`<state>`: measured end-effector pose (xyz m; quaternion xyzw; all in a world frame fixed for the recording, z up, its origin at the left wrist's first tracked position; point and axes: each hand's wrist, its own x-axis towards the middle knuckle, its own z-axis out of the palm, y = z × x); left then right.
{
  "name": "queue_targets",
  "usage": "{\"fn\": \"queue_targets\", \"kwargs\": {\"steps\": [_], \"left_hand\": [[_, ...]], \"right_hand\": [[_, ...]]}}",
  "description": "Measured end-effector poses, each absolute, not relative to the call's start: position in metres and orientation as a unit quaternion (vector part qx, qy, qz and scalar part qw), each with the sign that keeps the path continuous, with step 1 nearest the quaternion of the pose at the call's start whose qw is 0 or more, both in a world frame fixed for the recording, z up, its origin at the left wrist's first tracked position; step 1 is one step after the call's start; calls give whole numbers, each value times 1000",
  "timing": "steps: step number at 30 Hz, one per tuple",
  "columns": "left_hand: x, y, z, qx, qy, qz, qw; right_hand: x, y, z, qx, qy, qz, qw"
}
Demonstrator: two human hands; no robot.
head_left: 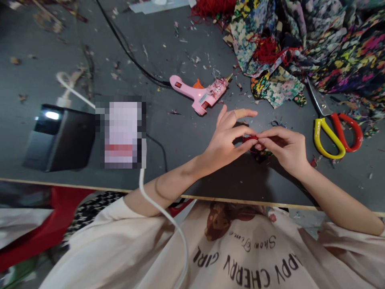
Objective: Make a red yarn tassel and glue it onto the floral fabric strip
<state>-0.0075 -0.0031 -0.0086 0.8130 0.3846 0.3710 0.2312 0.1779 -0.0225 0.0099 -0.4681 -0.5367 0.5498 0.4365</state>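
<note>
Over the front part of the grey table, my left hand [227,138] and my right hand [284,146] meet at the fingertips. Between them is a small piece of red thread or cord [249,138], mostly covered by the fingers. My left thumb and a finger pinch its left end, while the index finger with a beige band stretches outward. On the other end, my right thumb and index finger press together. Just beyond my left hand lies a pink hot glue gun [200,94], its nozzle pointing right. Scissors [326,116] with yellow and red handles rest right of my right hand.
Floral fabric [339,52] is heaped at the back right, with tangled red thread [266,50] on it. A dark box-shaped device [70,138] with a lit spot and a blurred-out phone-like object [123,124] stand at left. A white cable [162,214] crosses the table edge. Scraps litter the surface.
</note>
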Motion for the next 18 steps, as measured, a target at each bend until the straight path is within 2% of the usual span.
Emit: {"fn": "queue_targets", "kwargs": {"steps": [6, 18], "left_hand": [[-7, -3, -3, 796, 409, 347, 282], [-5, -3, 0, 799, 414, 306, 310]], "right_hand": [[177, -20, 13, -475, -496, 591, 423], [180, -13, 17, -476, -435, 667, 374]]}}
